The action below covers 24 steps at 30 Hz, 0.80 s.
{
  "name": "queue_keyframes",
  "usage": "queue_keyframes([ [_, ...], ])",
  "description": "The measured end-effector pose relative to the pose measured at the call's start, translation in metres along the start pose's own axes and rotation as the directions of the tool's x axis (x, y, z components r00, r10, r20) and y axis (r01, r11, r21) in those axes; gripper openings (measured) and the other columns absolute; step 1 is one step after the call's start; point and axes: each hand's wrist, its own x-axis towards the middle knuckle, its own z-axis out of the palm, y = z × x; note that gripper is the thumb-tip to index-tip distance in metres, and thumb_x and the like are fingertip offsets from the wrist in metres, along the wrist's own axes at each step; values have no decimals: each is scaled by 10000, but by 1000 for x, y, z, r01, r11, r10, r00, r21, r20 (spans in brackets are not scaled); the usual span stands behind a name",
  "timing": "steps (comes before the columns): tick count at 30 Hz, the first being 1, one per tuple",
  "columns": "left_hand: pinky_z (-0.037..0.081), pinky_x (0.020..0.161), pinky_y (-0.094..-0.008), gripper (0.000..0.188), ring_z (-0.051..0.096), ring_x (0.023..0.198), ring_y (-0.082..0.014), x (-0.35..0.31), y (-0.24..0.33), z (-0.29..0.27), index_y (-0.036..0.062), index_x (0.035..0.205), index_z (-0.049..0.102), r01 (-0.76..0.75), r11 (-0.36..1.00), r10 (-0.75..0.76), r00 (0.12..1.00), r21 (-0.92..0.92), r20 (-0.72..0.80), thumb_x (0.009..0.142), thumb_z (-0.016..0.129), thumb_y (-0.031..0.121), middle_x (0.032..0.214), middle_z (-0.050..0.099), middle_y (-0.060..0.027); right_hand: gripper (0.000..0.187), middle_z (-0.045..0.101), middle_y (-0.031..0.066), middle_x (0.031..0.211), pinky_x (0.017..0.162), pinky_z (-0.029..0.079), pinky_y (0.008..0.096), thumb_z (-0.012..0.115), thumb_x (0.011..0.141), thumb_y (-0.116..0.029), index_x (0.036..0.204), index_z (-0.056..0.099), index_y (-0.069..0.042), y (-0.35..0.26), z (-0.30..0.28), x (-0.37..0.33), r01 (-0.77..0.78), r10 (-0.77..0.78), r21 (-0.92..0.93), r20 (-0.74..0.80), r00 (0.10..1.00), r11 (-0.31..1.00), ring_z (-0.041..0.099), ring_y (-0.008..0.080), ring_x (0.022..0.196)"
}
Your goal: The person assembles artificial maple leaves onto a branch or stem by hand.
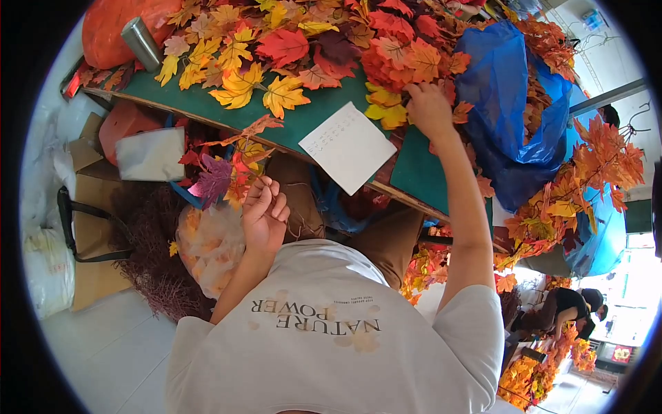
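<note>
My left hand (263,212) is raised over my lap, thumb and forefinger pinched together. It appears to hold a spray of artificial maple leaves by the stems; a purple leaf (211,179) and orange ones sit just beside the fingers. My right hand (429,109) reaches over the table into a pile of red and orange artificial maple leaves (403,58). Its fingers are bent against the leaves, the tips partly hidden among them. Yellow leaves (386,107) lie just left of that hand. Between both hands, a white square card (348,147) with handwriting lies at the table edge.
The green tabletop (162,93) carries many more leaves and a metal tumbler (141,43). A blue plastic bag (500,103) stands right. A cardboard box (96,228), purple twiggy bundle (155,255) and clear bag (207,241) are lower left. Another person (569,307) works at far right.
</note>
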Motion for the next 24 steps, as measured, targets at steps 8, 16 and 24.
queue_keyframes([
  [8, 343, 507, -200, 81, 398, 575, -78, 3, -17, 4, 82, 1000, 512, 70, 998, -70, 997, 4, 41, 930, 476, 102, 877, 475, -8, 236, 603, 132, 889, 741, 489, 397, 558, 800, -86, 1023, 633, -74, 9, -31, -38, -18, 10, 72, 113, 993, 997, 598, 313, 846],
  [16, 366, 520, -197, 114, 396, 593, -76, 3, -25, 14, 86, 1049, 480, 130, 990, -136, 982, 56, 128, 938, 453, 98, 894, 440, -22, 229, 592, 140, 959, 713, 486, 397, 549, 801, -38, 1011, 637, -59, 24, -41, -35, -54, 38, 335, 54, 998, 941, 599, 323, 845],
  [24, 364, 523, -215, 90, 415, 585, -75, 4, -29, 12, 78, 1009, 504, 145, 986, -152, 983, 77, 99, 927, 491, 111, 870, 475, -14, 240, 555, 152, 907, 716, 482, 379, 565, 787, -17, 1017, 631, -39, 27, -52, -34, 75, -74, 236, -10, 997, 969, 582, 331, 819],
])
